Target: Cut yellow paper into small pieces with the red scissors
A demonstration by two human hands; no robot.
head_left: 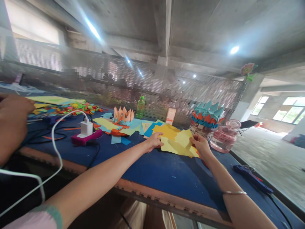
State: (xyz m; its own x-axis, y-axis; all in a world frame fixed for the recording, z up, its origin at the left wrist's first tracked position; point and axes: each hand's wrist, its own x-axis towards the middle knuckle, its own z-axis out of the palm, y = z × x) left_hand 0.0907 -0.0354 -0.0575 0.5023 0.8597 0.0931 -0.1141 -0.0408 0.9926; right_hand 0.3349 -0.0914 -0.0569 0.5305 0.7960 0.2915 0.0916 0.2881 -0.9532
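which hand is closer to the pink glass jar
Right. The right hand holds the yellow paper just left of the pink glass jar; the left hand holds the paper's far edge, further from the jar.

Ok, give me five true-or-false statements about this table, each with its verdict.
1. The left hand and the right hand both touch the yellow paper sheets. True.
2. The metal bangle is on the left arm. False: it is on the right arm.
3. The green plastic bottle stands upright beyond the yellow paper sheets. True.
4. The pink glass jar stands left of the green plastic bottle. False: it stands to the right of it.
5. The white charger stands on the floor. False: it sits on a magenta box on the blue tabletop.
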